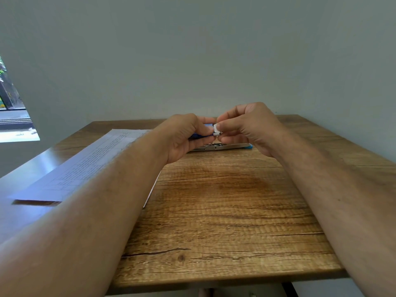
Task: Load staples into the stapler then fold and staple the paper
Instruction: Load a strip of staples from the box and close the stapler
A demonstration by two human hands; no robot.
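My left hand [184, 136] grips a small blue staple box [204, 130], held above the far middle of the table. My right hand [246, 127] pinches the white inner tray or flap [216, 129] at the box's right end. Below the hands lies the stapler [222, 146], opened flat, silver with a blue end at the right. A printed sheet of paper [85, 163] lies on the left part of the table, partly under my left forearm. Whether any staples show, I cannot tell.
The wooden table [214, 211] has its near edge at the bottom of the view. A grey wall stands right behind the far edge. A window opening is at the far left.
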